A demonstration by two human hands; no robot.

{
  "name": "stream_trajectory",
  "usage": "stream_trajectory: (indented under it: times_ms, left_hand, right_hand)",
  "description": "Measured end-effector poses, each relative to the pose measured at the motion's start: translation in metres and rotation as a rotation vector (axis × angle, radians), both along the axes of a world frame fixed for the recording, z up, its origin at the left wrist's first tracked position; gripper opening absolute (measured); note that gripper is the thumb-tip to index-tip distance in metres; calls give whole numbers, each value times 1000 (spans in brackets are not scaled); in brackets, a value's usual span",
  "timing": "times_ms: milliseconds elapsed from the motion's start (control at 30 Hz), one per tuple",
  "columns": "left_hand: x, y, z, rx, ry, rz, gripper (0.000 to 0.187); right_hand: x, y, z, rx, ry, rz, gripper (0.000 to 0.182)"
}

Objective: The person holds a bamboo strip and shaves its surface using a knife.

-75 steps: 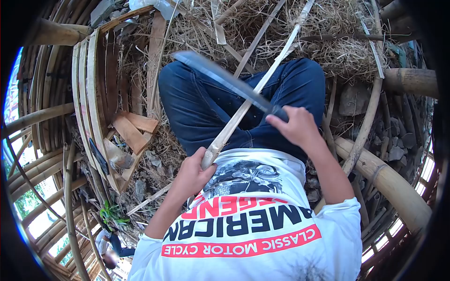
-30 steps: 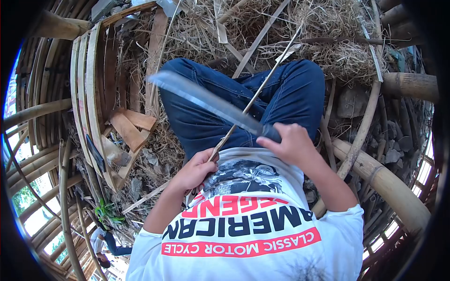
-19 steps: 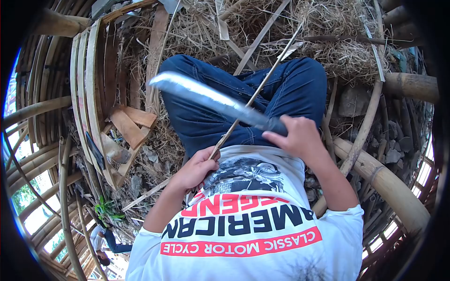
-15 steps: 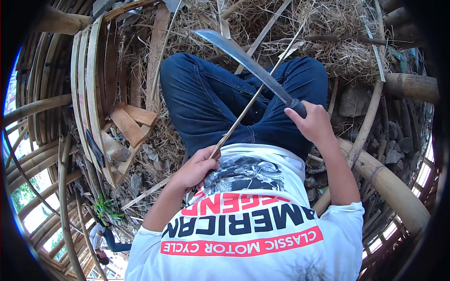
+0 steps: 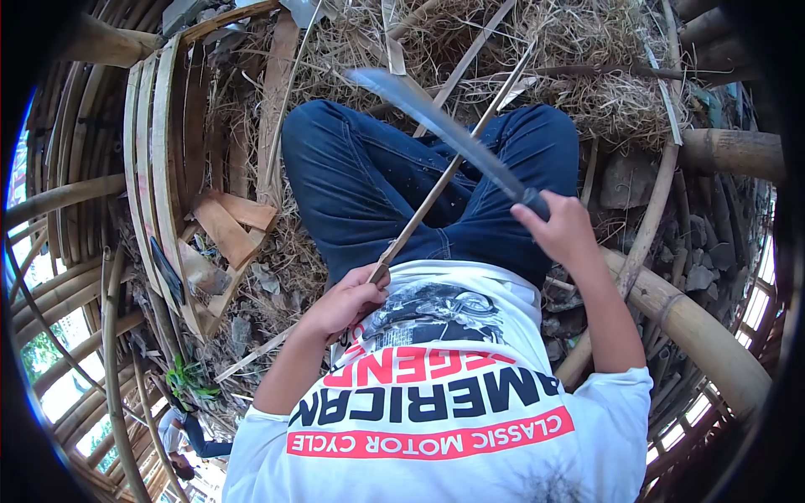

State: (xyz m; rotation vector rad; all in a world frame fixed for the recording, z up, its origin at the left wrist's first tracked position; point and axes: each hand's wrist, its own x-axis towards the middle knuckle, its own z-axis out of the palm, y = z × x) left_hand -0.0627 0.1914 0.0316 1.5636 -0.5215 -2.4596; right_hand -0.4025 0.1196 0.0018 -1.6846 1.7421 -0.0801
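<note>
My left hand [image 5: 345, 303] is closed around the near end of a long thin bamboo strip [image 5: 433, 196], close to my belly. The strip slants away between my knees toward the fibre heap. In my right hand [image 5: 563, 226] is the dark handle of a machete [image 5: 457, 134], thumb laid along it. Its long curved blade, slightly blurred, points to the upper left and crosses over the strip above my crossed legs [image 5: 352, 184]. Small pale flecks lie on the dark jeans.
Dry shavings [image 5: 587, 92] cover the ground ahead. Curved slats [image 5: 155, 168] and wood offcuts [image 5: 231, 230] stand at my left. A thick bamboo pole [image 5: 696, 327] runs along my right by broken stones [image 5: 708, 268]. Another person [image 5: 189, 436] is at the lower left.
The machete and my right hand have shifted slightly down, and the blade has become blurred. The strip has turned a little in view; my left hand still grips it.
</note>
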Motion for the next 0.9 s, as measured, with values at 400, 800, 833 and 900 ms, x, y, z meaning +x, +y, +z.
stream_trajectory:
  times_ms: [400,800,833,900]
  left_hand:
    - [8,5,-16,49,77,21,13]
    - [15,-3,-13,55,127,2,14]
    - [15,-1,-11,60,124,3,14]
    - [16,1,-8,40,72,-4,14]
  right_hand:
    - [45,34,14,-64,-66,335,61]
    - [24,3,7,-37,15,113,61]
    - [26,7,4,-41,19,168,61]
    - [27,8,0,-44,22,213,61]
